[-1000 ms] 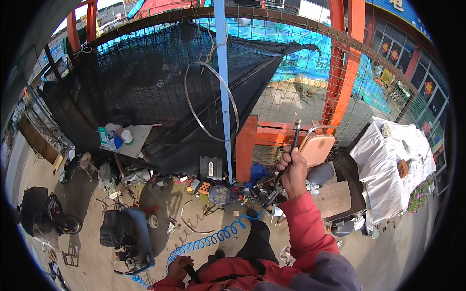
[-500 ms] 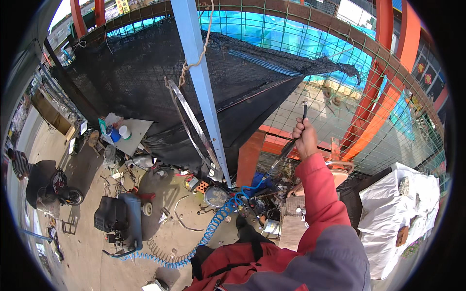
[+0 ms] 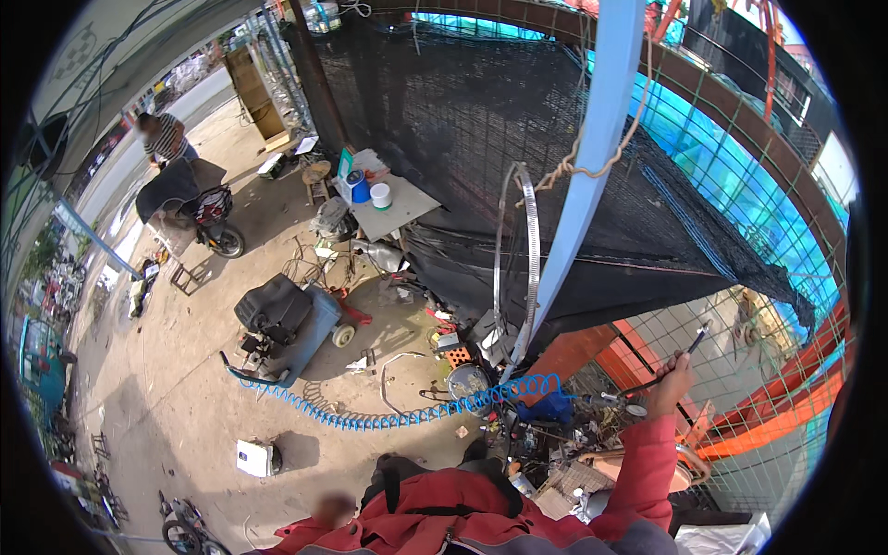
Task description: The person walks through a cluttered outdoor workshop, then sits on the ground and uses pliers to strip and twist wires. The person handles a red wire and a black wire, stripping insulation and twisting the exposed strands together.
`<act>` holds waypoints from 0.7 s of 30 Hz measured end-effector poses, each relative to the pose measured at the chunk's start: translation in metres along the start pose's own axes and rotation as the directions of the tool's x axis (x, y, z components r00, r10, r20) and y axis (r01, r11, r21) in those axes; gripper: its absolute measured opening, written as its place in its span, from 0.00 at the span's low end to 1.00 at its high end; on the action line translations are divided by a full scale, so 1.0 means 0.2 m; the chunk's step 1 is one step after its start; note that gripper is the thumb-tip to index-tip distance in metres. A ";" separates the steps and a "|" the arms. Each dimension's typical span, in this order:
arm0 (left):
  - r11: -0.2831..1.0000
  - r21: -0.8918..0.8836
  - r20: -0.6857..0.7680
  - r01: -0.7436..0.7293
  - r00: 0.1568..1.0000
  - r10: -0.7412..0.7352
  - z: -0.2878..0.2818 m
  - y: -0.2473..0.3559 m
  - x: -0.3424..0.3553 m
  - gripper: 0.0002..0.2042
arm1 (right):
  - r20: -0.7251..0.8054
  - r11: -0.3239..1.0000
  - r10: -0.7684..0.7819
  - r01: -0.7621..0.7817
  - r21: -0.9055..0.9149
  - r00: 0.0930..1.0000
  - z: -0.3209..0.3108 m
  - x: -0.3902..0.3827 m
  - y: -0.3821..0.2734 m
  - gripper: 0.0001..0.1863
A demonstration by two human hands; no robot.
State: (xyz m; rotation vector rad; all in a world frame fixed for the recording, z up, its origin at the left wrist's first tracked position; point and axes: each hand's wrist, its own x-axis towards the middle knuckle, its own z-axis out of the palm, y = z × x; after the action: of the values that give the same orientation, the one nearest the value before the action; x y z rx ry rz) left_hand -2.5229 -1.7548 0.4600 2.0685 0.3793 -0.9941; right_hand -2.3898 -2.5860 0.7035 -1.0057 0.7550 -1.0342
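Note:
My right hand (image 3: 671, 387) is out at the right with its fingers closed round a thin black air hose (image 3: 697, 340), whose metal tip points up and away past the fist. Below the fist this hose runs to a metal fitting near a blue coiled air hose (image 3: 388, 421). The coil stretches across to a blue-and-black air compressor (image 3: 294, 324) on wheels. Low in the picture my left hand (image 3: 334, 508) shows as a blur beside its red sleeve, so its fingers cannot be made out.
Clutter with an orange perforated block (image 3: 454, 355) lies around the foot of a blue post (image 3: 583, 185). Behind it hang black netting (image 3: 444, 139) and a green wire fence (image 3: 740, 370). A person (image 3: 166, 134) stands by a covered motorbike (image 3: 190, 203). A white-topped box (image 3: 256, 458) stands on the ground.
My view has turned left, shifting the scene rightward. My right hand, still gripping the black air hose, is now lower and farther right in view. The blurred left hand has come into view.

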 end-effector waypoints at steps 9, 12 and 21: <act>0.567 -0.771 -0.011 0.289 0.884 -0.467 0.28 0.17 -0.31 0.16 | -0.005 0.878 -0.165 0.145 -0.456 0.986 -0.06 0.06 0.09 0.19; 0.519 -0.771 -0.089 0.370 0.744 -0.662 0.42 -0.40 -0.21 0.15 | 0.003 0.848 -0.169 0.147 -0.509 0.986 -0.20 0.17 0.23 0.21; 0.670 -0.684 -0.127 0.289 0.856 -0.500 0.49 0.05 -0.70 0.16 | 0.146 0.645 -0.289 0.305 -0.701 0.946 -0.36 0.52 0.35 0.24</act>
State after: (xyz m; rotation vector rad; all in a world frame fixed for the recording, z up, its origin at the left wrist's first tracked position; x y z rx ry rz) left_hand -2.6582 -1.8265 0.5352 1.4985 1.2168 -0.6292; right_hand -2.3928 -2.6930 0.6066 -1.8774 1.0350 -1.0117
